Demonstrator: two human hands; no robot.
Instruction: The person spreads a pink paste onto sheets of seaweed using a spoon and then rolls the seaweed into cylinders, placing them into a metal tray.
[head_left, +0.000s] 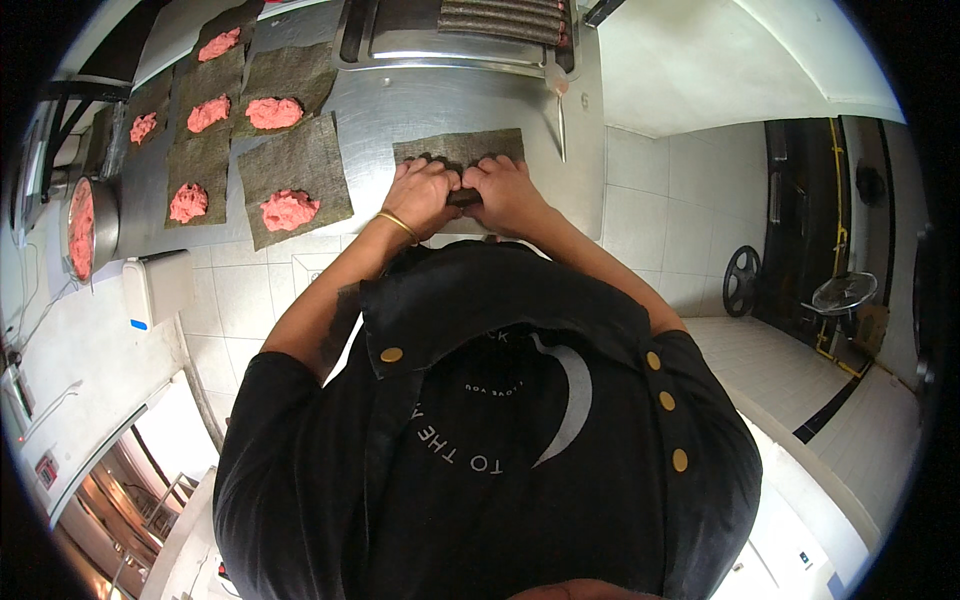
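Note:
My left hand (424, 190) and my right hand (502, 190) are side by side at the table's near edge, fingers curled over a dark green seaweed sheet (490, 146). Between them, a short stretch of the sheet's folded, rolled part (464, 198) shows. The sheet's far side lies flat beyond my fingertips. Whatever is inside the fold is hidden. To the left of my left hand, the nearest other seaweed sheet (327, 170) lies flat with a lump of pink paste (290, 210) on it.
Several more seaweed sheets with pink paste lie at the left of the steel table (375, 110). A metal bowl (104, 228) of pink paste stands at the far left. A steel tray (400, 45) holds dark seaweed rolls (500, 20); a thin-handled tool (561, 115) lies beside it.

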